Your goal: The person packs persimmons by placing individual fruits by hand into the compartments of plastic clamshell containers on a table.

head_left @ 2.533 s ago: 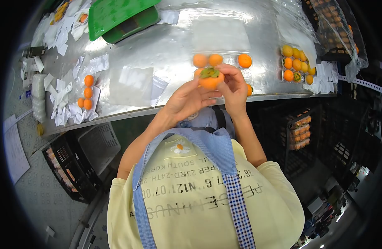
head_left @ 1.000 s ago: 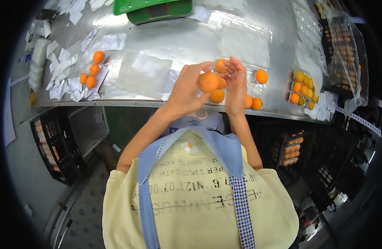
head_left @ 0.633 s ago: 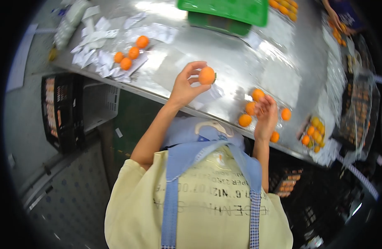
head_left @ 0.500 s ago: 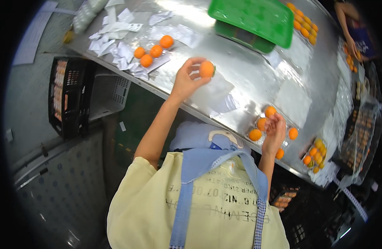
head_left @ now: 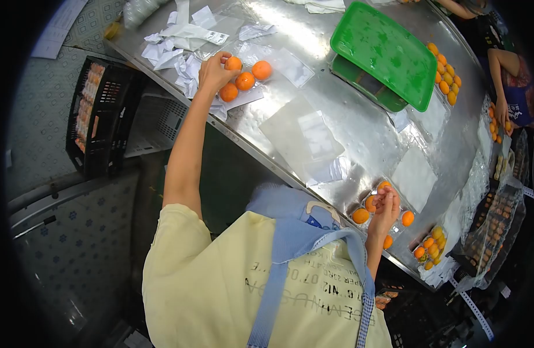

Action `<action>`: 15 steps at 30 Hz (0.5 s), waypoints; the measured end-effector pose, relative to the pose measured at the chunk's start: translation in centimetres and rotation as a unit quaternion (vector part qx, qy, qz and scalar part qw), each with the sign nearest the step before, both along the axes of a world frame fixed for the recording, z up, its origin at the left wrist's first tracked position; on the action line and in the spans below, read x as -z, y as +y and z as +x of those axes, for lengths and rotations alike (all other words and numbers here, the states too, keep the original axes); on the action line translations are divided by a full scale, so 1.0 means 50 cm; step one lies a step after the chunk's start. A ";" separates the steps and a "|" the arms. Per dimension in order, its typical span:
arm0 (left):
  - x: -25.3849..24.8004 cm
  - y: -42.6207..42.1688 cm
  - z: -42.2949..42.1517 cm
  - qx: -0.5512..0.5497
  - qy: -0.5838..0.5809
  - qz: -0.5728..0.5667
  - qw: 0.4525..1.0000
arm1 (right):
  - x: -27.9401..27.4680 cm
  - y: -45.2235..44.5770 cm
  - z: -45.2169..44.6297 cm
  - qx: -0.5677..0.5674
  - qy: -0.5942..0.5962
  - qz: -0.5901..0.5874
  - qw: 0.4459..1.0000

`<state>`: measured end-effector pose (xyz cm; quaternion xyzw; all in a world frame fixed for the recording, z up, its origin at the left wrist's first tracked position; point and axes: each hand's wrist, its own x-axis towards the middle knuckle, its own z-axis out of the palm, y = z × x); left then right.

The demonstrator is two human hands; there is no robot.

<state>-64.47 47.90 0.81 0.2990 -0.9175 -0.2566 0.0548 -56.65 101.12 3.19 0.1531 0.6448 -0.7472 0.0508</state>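
My left hand (head_left: 216,71) has its fingers curled round a round orange fruit (head_left: 233,63) on the metal table. Three similar fruits, among them a middle fruit (head_left: 245,81), lie beside it on white paper and clear film. At the near edge, my right hand (head_left: 387,207) is above a clear plastic tray (head_left: 397,229) that holds several orange fruits. Its fingertips are pressed together; anything between them is too small to make out. One fruit (head_left: 384,186) shows just behind those fingertips.
Torn white papers (head_left: 168,52) are heaped at the left. A green lidded box (head_left: 383,58) stands at the back. Filled fruit packs (head_left: 432,246) lie right. Another person's hand (head_left: 502,111) touches fruit at far right. Black crates (head_left: 96,116) stand left of the metal table (head_left: 313,75).
My left hand has moved left from mid-table, where it held a fruit up, to the group of loose fruits. My right hand stays over the clear tray. The camera view has shifted.
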 end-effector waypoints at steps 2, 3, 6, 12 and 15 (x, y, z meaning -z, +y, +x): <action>-0.001 0.000 -0.010 0.005 -0.031 -0.036 0.999 | -0.001 -0.003 -0.002 -0.015 -0.001 0.017 1.000; -0.006 0.002 -0.016 0.009 -0.043 -0.052 0.998 | -0.002 -0.004 -0.003 -0.022 -0.001 0.025 0.999; 0.004 -0.001 -0.027 0.023 -0.072 -0.079 0.994 | 0.005 -0.001 -0.001 -0.036 0.010 0.046 0.998; 0.017 -0.014 -0.030 0.064 -0.098 -0.132 0.984 | 0.008 0.004 0.000 -0.040 0.008 0.044 0.998; 0.010 -0.021 -0.032 0.070 -0.119 -0.078 0.987 | 0.016 0.009 -0.002 -0.048 0.011 0.050 0.998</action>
